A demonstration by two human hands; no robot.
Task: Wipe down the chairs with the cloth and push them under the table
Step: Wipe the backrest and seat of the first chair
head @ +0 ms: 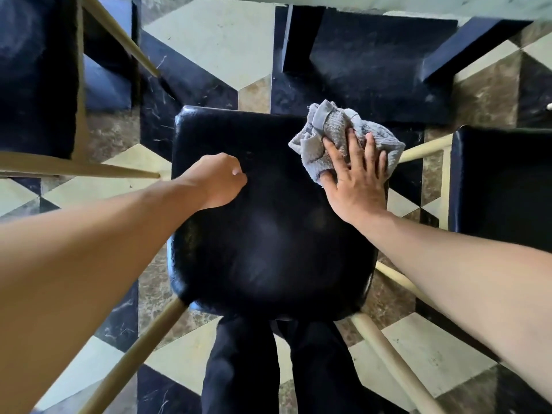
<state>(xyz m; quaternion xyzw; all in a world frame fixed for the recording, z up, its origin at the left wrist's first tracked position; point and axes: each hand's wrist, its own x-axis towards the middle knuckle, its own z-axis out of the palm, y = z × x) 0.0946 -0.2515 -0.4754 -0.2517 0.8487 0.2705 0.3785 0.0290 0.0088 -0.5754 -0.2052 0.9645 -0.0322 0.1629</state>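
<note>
The wiping step is in hand: the black seat of the middle chair (268, 222) is being cleaned, and it is not yet pushed in, since the whole seat lies clear of the table (418, 3), whose pale edge shows only along the top of the view.

The right hand (355, 177) lies flat and spread, fingers well apart, palm pressing the crumpled grey cloth (331, 130) onto the far right corner of the seat. Part of the cloth bunches loose beyond the fingertips and hangs a little past the seat's edge. The hand pins the cloth more than it grips it.

The left hand (221, 180) is curled into a loose fist, resting on or just above the left part of the seat; from this angle I cannot tell whether it really touches, and it seems to hold nothing.

The next move likely calls for drawing the cloth back across the rest of the seat under even pressure, gathering the loose folds first so they do not drag off the edge. Two more chairs wait, one at the left (35, 76) and one at the right (501, 186); their seats look no nearer the table.
</note>
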